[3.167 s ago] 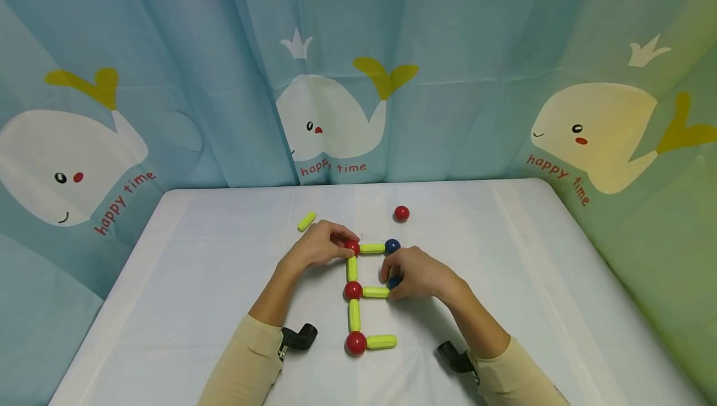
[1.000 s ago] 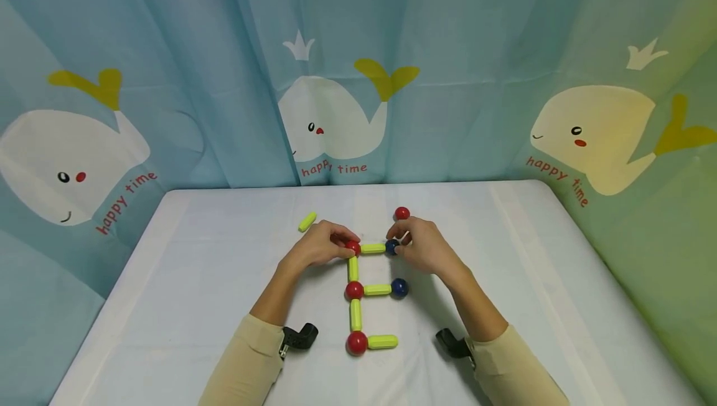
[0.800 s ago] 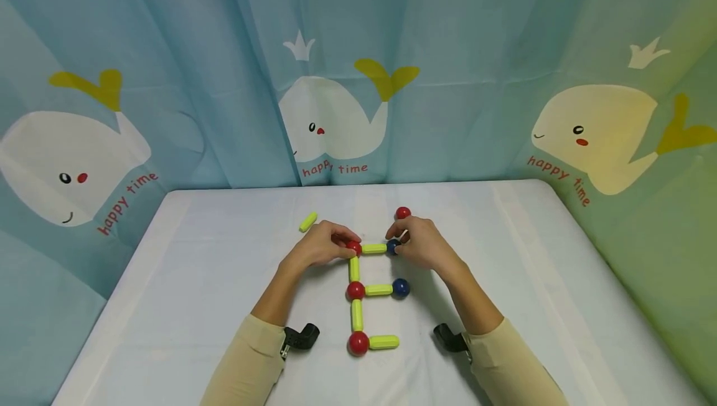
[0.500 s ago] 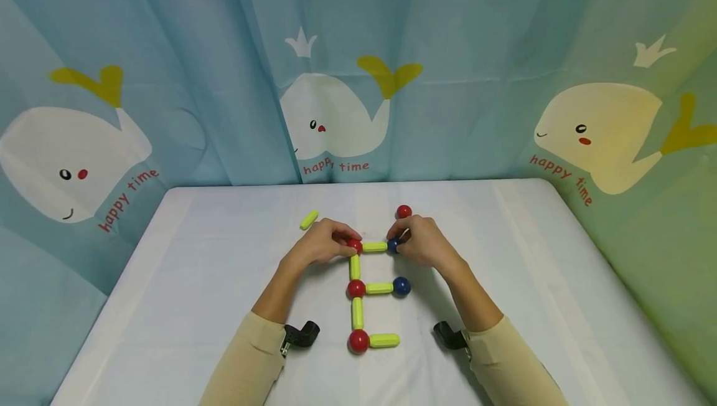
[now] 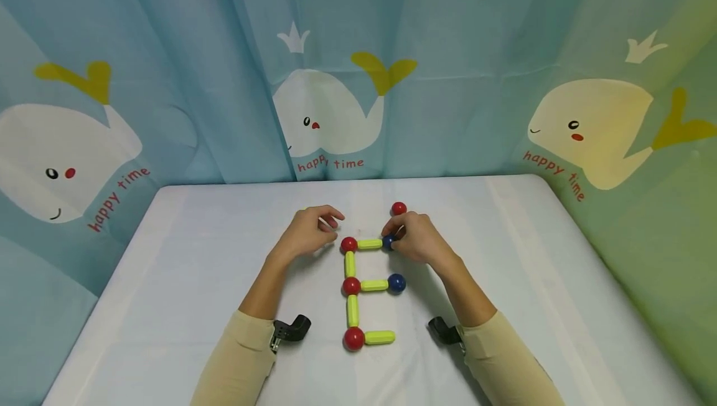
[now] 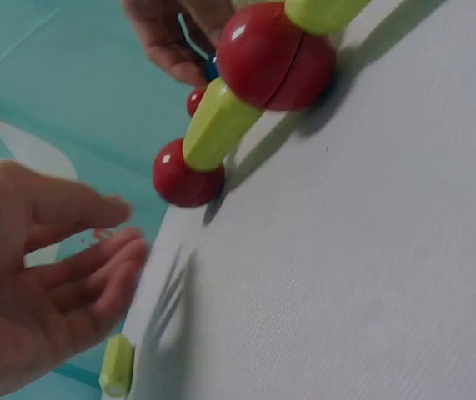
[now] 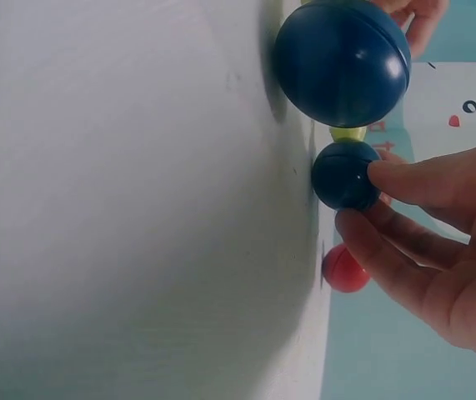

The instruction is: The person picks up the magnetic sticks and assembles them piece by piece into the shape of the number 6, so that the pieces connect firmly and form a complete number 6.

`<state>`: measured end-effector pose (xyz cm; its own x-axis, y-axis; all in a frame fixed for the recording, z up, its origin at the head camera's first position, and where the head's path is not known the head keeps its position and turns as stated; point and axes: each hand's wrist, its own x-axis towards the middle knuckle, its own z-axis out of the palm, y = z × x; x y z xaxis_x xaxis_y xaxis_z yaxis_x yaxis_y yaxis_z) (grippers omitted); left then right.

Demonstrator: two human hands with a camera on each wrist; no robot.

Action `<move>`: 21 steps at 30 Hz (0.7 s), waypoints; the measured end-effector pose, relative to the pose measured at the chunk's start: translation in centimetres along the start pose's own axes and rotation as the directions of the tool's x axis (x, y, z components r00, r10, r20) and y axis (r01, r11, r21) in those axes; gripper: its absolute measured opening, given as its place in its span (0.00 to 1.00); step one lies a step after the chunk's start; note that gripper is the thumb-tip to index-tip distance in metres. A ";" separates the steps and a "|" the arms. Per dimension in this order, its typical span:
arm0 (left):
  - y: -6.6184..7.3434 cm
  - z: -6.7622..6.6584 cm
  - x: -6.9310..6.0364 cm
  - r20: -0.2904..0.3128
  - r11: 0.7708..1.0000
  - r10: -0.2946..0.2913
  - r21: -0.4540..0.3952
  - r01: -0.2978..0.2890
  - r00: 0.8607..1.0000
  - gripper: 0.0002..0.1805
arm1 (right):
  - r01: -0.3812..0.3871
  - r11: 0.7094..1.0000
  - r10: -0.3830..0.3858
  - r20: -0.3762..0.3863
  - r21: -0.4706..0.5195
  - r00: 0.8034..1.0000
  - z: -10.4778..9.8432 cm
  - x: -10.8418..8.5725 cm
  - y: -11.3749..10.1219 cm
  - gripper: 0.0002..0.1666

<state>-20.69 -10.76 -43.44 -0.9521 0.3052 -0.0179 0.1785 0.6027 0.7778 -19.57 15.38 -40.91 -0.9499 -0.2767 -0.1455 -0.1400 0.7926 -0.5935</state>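
Note:
Red balls, blue balls and lime-yellow rods form a ladder-like figure on the table. Above its upper left corner my left hand (image 5: 310, 230) hovers with relaxed fingers, apart from the upper red ball (image 5: 349, 244). That ball joins an upright rod (image 5: 350, 264) and a sideways rod (image 5: 370, 244). At the other end of the sideways rod, my right hand (image 5: 421, 238) pinches the far blue ball (image 7: 343, 175) between thumb and fingers. Nearer stand another blue ball (image 5: 396, 284), a middle red ball (image 5: 351, 286) and a bottom red ball (image 5: 354, 339) with a rod (image 5: 379, 337).
A loose red ball (image 5: 399, 208) lies just beyond my right hand. In the left wrist view a loose lime rod (image 6: 117, 365) lies past my left hand. The white table (image 5: 224, 219) ends at a whale-printed curtain (image 5: 448, 113). Each forearm carries a black camera (image 5: 293, 329).
My left hand has let go of the upper red ball and moved up and left. Earlier, my right hand went from the nearer blue ball to the far one, where it stays.

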 end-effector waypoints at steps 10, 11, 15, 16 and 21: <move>-1.3 -0.1 0.3 -0.402 0.989 -0.054 0.106 0.105 0.914 0.15 | -0.013 1.000 0.013 -0.005 0.011 1.000 0.1 -0.1 -0.1 0.14; -1.4 -0.1 0.3 -0.409 0.985 -0.065 0.119 0.124 0.910 0.16 | -0.014 1.000 0.014 -0.006 0.012 1.000 0.1 -0.1 -0.1 0.14; -1.7 0.0 0.2 -0.423 0.970 -0.106 0.154 0.186 0.900 0.18 | -0.012 1.000 0.012 -0.006 0.010 1.000 0.2 0.0 0.0 0.13; -1.7 0.0 0.1 -0.425 0.967 -0.112 0.160 0.197 0.898 0.18 | -0.011 1.000 0.011 -0.005 0.010 1.000 0.2 0.0 0.0 0.13; -2.0 -0.2 0.1 -0.432 0.962 -0.121 0.172 0.213 0.894 0.15 | -0.010 1.000 0.010 -0.006 0.006 1.000 0.3 0.0 0.1 0.13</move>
<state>-21.15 -12.07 -44.91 -0.9797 -0.1188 0.1617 0.0114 0.7717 0.6359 -19.45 15.29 -41.18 -0.9530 -0.2652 -0.1464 -0.1289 0.7923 -0.5964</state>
